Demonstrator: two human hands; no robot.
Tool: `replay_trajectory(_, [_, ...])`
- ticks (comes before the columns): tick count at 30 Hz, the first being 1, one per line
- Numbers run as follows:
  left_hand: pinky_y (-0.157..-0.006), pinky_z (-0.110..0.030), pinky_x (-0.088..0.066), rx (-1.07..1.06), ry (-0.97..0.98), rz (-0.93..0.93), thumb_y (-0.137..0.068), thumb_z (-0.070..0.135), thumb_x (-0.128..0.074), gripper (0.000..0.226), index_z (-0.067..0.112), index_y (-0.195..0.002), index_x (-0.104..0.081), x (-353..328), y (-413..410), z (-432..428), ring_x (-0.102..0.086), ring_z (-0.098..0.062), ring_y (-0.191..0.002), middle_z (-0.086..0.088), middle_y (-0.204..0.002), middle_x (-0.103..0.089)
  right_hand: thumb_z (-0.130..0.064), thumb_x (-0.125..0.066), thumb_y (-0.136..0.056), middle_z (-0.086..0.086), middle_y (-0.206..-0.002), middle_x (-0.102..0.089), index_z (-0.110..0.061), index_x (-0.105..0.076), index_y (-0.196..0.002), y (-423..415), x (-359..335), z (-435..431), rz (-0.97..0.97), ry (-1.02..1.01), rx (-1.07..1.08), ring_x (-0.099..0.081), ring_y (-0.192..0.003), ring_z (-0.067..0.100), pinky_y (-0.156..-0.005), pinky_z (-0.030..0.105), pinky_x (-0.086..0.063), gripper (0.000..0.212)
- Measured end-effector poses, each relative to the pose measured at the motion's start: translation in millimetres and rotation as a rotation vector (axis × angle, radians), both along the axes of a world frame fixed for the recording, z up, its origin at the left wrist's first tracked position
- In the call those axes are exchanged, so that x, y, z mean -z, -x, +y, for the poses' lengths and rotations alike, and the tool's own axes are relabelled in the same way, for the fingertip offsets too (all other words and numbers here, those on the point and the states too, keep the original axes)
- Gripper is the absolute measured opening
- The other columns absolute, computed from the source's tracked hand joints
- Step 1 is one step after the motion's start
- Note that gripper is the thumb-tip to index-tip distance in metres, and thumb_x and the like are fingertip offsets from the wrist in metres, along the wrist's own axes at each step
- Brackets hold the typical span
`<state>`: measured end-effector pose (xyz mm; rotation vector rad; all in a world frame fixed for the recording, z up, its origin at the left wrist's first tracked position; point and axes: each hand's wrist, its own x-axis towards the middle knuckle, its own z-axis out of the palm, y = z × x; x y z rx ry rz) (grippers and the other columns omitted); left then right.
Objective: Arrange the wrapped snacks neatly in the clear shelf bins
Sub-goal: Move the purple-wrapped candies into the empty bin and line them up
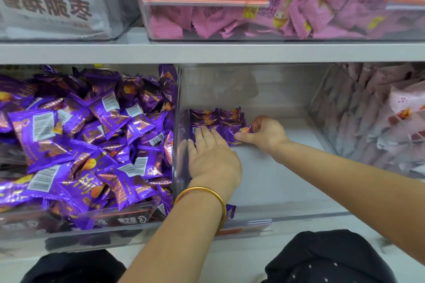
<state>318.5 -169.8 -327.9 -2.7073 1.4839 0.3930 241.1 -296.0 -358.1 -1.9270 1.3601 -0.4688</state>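
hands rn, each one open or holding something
Left hand: open, fingers flat on the row of purple snacks.
Right hand: closed, pinching one purple snack at the row's end.

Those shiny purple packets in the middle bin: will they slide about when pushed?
Probably slippery: the purple packets have glossy foil wrappers and sit in a smooth-floored bin. Likely light, since the right hand pinches one by its edge. The left hand lying flat on the row suggests they shift easily.

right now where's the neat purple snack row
Head view: the purple snack row lies in the middle clear bin, against its left wall, under the left hand, right hand pinching its right end.
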Motion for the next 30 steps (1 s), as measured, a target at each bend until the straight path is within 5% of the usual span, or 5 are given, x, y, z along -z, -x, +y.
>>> replay_trajectory(2, [-0.116, -0.042, 0.006, 0.004, -0.007, 0.005, -0.101, 0.033, -0.022, 0.063, 0.004, -0.148, 0.008, 0, 0, 1, 0.015, -0.027, -0.144, -0.014, -0.156, 0.014, -0.032, -0.083, -0.068, -0.001, -0.063, -0.046, -0.016, -0.038, -0.066, -2, -1, 2, -0.031, -0.055, 0.016, -0.043, -0.059, 0.017, -0.048, 0.027, -0.031, 0.047])
replay_trajectory(6, [-0.116, -0.041, 0.005, 0.002, 0.007, 0.018, -0.101, 0.032, -0.024, 0.063, 0.004, -0.148, 0.007, 0, 0, 2, 0.014, -0.027, -0.144, -0.014, -0.157, 0.013, -0.013, -0.082, -0.070, 0.005, -0.077, -0.057, -0.013, -0.037, -0.072, -10, -3, 14, -0.263, -0.289, 0.043, -0.064, -0.062, 0.023, -0.063, 0.033, -0.056, 0.045])
replay_trajectory(12, [-0.116, -0.041, 0.005, 0.007, 0.001, 0.019, -0.100, 0.031, -0.025, 0.063, 0.004, -0.148, 0.006, -1, 0, 3, 0.012, -0.026, -0.145, -0.014, -0.157, 0.012, -0.004, -0.082, -0.067, 0.012, -0.095, -0.056, -0.007, -0.039, -0.094, -13, -5, 20, -0.363, -0.345, 0.068, -0.066, -0.083, 0.031, -0.071, 0.040, -0.058, 0.051])
replay_trajectory(23, [-0.118, -0.041, 0.003, 0.005, 0.042, 0.039, -0.100, 0.036, -0.026, 0.064, 0.004, -0.148, 0.004, -3, 1, 4, 0.009, -0.027, -0.145, -0.014, -0.157, 0.007, -0.018, -0.077, -0.077, 0.015, -0.073, -0.063, 0.010, -0.061, -0.097, -13, -3, 13, -0.223, -0.331, 0.030, -0.060, -0.060, 0.023, -0.078, 0.044, -0.058, 0.038])
replay_trajectory(30, [-0.118, -0.038, 0.002, 0.006, 0.140, 0.124, -0.100, 0.033, -0.029, 0.064, 0.003, -0.149, 0.000, -14, 6, 9, 0.007, -0.025, -0.145, -0.013, -0.158, 0.004, -0.014, -0.079, -0.075, 0.014, -0.090, -0.064, 0.007, -0.057, -0.107, -8, -11, 17, -0.194, -0.373, -0.003, -0.064, -0.075, 0.025, -0.066, 0.033, -0.059, 0.044])
